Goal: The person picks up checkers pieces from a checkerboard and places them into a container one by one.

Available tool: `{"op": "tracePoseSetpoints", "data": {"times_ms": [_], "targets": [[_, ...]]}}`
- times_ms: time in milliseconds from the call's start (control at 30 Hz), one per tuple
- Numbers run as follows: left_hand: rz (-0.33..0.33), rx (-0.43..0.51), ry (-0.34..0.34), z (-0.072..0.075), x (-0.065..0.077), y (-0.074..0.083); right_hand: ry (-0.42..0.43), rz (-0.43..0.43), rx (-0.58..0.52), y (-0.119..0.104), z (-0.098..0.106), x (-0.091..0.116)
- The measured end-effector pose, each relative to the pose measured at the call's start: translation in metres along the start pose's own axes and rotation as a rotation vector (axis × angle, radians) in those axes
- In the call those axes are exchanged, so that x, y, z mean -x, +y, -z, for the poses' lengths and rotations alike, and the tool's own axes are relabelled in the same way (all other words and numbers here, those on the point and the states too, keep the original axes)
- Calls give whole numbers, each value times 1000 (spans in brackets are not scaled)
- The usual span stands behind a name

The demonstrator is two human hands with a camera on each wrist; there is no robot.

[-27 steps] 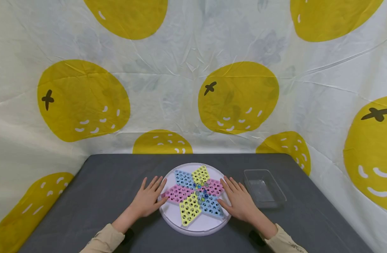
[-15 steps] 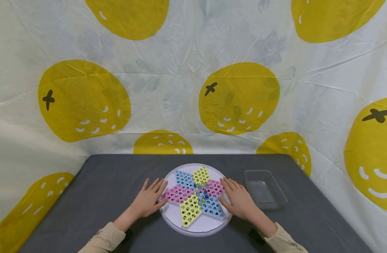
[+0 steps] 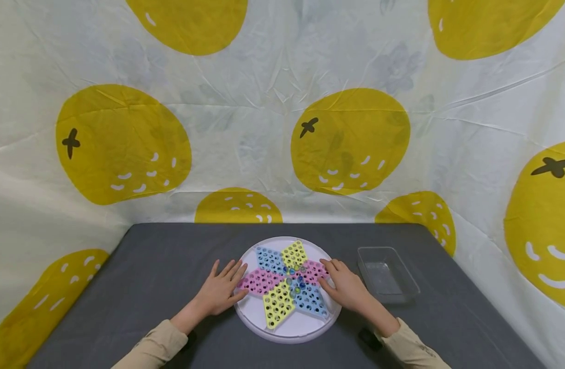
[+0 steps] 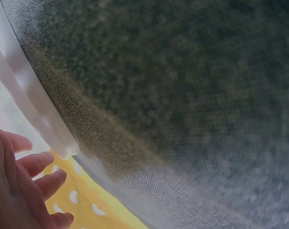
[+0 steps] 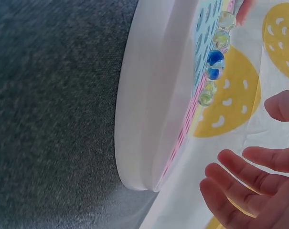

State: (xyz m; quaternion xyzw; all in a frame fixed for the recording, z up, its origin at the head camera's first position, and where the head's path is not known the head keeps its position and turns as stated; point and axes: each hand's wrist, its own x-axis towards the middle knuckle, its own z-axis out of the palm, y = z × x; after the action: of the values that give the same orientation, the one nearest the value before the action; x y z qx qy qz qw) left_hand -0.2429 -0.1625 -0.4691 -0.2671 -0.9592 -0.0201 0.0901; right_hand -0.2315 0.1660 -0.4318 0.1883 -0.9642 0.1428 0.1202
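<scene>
A round white Chinese checkers board (image 3: 300, 328) lies on the dark table, with a star of yellow, blue and pink points. Several glass marbles (image 5: 216, 58) sit near its centre, clear and blue. At the board's left edge is my left hand (image 3: 219, 291), fingers spread and straight; the left wrist view shows it beside the rim (image 4: 37, 102). My right hand (image 3: 348, 288) hovers by the right edge, fingertips over the pink point. In the right wrist view its loosely bent fingers (image 5: 240, 183) stand apart from the board, holding nothing.
A clear rectangular plastic box (image 3: 386, 274) stands on the dark table (image 3: 172, 256), right of the board and close to my right hand. Behind the table hangs a white curtain (image 3: 245, 138) with large yellow fruit prints.
My right hand has shifted slightly, its fingers now more bent and closer together. My left hand stays nearly still. The board, marbles and box have not moved on the table.
</scene>
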Motion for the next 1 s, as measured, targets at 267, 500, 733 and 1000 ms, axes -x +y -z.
{"op": "tracePoseSetpoints", "data": {"times_ms": [267, 500, 733, 1000], "targets": [[-19, 4, -6, -1, 1, 0, -47, -66, -141, 1, -3, -7], [-36, -22, -17, -3, 1, 0, -47, -54, -240, 1, -4, -12], [-44, -69, -48, -5, -1, 0, -80, -16, -332, 3, -4, -21], [-40, -86, -72, -6, -3, 3, -126, -23, -401, 4, -6, -30]]}}
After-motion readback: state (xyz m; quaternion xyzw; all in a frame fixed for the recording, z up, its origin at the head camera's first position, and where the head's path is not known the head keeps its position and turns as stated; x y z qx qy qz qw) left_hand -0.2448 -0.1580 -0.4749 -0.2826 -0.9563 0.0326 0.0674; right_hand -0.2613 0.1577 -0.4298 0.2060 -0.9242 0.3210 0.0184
